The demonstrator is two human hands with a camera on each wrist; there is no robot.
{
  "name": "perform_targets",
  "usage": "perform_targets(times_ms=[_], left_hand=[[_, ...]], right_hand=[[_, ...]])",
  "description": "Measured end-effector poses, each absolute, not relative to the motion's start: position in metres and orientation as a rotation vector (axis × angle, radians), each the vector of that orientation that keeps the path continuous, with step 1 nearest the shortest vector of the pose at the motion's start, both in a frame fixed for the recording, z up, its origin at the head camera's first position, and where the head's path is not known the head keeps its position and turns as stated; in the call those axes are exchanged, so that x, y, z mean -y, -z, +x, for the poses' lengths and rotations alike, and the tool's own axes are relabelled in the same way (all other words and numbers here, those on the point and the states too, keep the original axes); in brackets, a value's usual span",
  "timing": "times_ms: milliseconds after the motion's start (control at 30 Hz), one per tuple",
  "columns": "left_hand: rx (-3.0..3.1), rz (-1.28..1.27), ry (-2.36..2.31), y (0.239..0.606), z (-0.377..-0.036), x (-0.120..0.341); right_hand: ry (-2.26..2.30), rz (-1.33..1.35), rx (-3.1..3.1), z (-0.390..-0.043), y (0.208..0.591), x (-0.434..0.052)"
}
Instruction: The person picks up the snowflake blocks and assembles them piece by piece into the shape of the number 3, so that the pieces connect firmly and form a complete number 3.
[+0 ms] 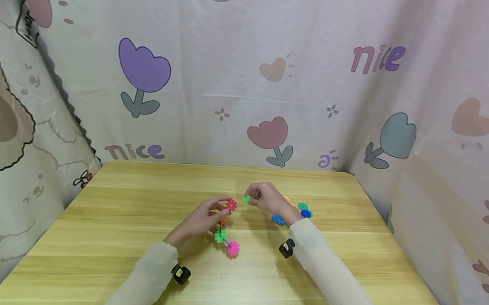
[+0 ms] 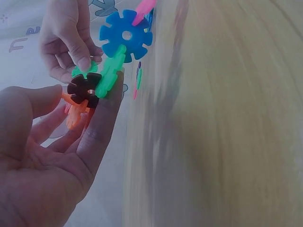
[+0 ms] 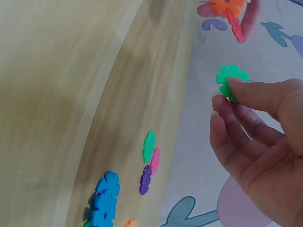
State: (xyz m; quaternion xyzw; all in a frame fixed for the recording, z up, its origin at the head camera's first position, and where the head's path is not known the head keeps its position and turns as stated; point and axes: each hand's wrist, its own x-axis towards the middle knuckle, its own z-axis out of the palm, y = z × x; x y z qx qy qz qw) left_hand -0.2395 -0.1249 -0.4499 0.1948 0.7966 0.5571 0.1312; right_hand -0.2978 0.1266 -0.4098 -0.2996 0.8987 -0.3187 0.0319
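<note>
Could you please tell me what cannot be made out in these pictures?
Head view: pale orange piece, partly hidden by the right hand.
Left wrist view: pink disc, cut off by the top edge.
Right wrist view: held green disc, partly covered by the thumb.

Light wood-grain table (image 1: 144, 202), striped side to side, with rounded far corners. On it, right of centre: bunched, overlapping blue discs (image 3: 105, 201). Closer to the far edge: loose green disc (image 3: 149, 146), pink disc (image 3: 155, 161) and purple disc (image 3: 145, 180), clustered tight. Also an orange piece (image 3: 132, 223), mostly cut off in the right wrist view. Farther right: teal disc (image 1: 303, 206) just beside a dark-blue disc (image 1: 305, 214).
</note>
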Motion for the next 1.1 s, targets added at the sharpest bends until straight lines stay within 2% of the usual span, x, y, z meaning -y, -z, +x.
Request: perform_targets(times_ms=[467, 1100], left_hand=[[-2.311, 0.519, -1.630, 0.449, -0.241, 0.124], [-2.281, 0.513, -1.641, 0.451, -0.242, 0.123]], right_hand=[[1.080, -1.041, -2.757, -0.291, 0.413, -0.119], [1.141, -1.020, -2.775, -0.288, 0.416, -0.112]])
